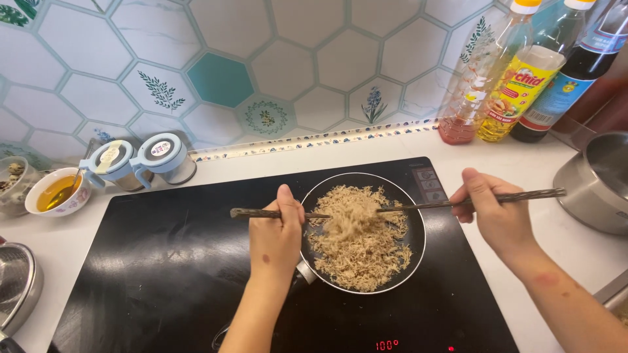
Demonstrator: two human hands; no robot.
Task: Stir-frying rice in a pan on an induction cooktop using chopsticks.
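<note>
A small dark frying pan sits on a black induction cooktop, filled with shredded tan food. My left hand grips one dark chopstick that points right into the shreds. My right hand holds a second dark chopstick that points left, its tip in the food. The shreds between the two tips are blurred and lifted. The pan's handle runs toward me, mostly hidden under my left wrist.
Three bottles stand at the back right, a steel pot at the right edge. Two lidded jars and a bowl of yellow liquid stand at the left, a metal bowl lower left. Hexagon wall tiles behind.
</note>
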